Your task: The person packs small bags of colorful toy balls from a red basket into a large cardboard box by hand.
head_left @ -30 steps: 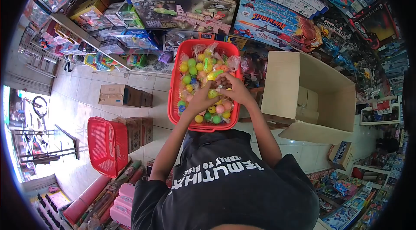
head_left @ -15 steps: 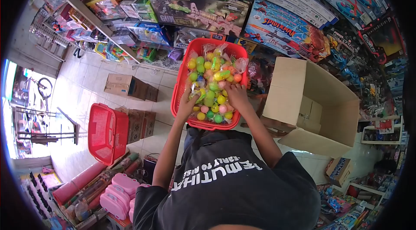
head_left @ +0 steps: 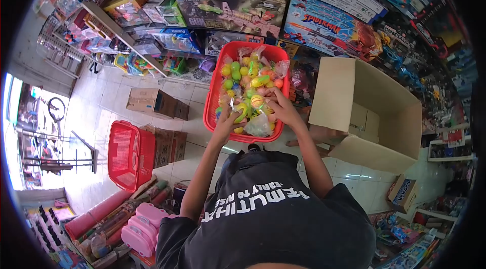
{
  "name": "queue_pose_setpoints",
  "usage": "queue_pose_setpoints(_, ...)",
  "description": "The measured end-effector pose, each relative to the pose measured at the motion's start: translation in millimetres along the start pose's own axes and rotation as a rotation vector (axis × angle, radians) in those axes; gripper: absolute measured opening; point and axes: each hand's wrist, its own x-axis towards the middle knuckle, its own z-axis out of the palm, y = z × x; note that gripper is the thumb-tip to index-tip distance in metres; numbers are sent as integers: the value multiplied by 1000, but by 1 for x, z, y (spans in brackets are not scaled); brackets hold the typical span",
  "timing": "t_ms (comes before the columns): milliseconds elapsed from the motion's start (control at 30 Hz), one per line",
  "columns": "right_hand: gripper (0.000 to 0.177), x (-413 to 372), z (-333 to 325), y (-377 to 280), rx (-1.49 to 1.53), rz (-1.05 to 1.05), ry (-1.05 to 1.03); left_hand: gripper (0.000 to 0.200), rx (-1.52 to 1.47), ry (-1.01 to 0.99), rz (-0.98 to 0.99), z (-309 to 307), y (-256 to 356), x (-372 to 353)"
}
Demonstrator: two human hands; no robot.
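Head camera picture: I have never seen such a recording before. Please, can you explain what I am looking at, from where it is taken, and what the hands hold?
There is no machine here. A person wears one camera on the head. It looks forward and down, so the black shirt fills the bottom of the picture. The place looks like a toy shop. Both arms reach into a red basket full of small clear bags of coloured balls. The left hand closes round one of them. The right hand lies on the bags beside it; I cannot tell whether it grips. To the right stands an open cardboard box. A second red basket stands on the floor.
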Motion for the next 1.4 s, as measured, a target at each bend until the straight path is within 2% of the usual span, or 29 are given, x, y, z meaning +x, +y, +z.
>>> queue_pose_setpoints(33,20,-6,5,-2,-2,-3,17,57,7,-15,0,4,1,-4)
queue_pose_setpoints(100,14,-20,15,-9,295,26,57,52,-192,-81,121,16,3,-16)
queue_pose_setpoints(200,12,-44,32,-24,283,84,67,52,-156,-212,97,25,5,-30)
queue_pose_setpoints(300,14,-67,41,-20,177,58,102,54,-155,-323,130,21,-10,-39)
queue_pose_setpoints(367,16,-87,42,-22,132,75,108,55,-142,-314,62,20,-12,-53)
queue_pose_setpoints(433,27,-108,41,-36,276,245,-56,55,-131,-302,-4,23,-15,-66)
queue_pose_setpoints(467,27,-117,41,-43,276,253,-49,53,-127,-275,22,26,-19,-72)
queue_pose_setpoints(533,41,-134,41,-59,-47,-51,-52,51,-118,-259,39,34,-23,-85)
queue_pose_setpoints(567,41,-143,42,-69,-47,-46,-35,48,-97,-251,45,40,-22,-91)
queue_pose_setpoints(633,46,-161,41,-84,-427,-102,120,45,-72,-269,43,53,-26,-99)
queue_pose_setpoints(733,42,-186,34,-73,-374,23,254,43,68,-304,9,74,-34,-108)
queue_pose_setpoints(833,39,-212,16,-81,-227,123,299,41,140,-354,35,101,-32,-117)
queue_pose_setpoints(933,35,-234,-9,-87,-323,0,321,40,170,-407,18,128,-34,-120)
queue_pose_setpoints(1033,32,-249,-36,-83,-416,-88,400,47,171,-417,30,161,-35,-124)
queue_pose_setpoints(1133,31,-270,-73,-84,-360,-13,422,51,158,-422,53,196,-45,-121)
queue_pose_setpoints(1267,32,-298,-131,-72,-335,-162,485,36,111,-386,79,244,-59,-115)
queue_pose_setpoints(1333,33,-316,-161,-66,-599,-217,531,33,37,-330,76,268,-63,-114)
queue_pose_setpoints(1367,33,-327,-174,-66,-597,-200,519,31,22,-302,95,279,-63,-114)
queue_pose_setpoints(1400,33,-334,-186,-73,-460,-127,486,31,31,-273,90,289,-62,-113)
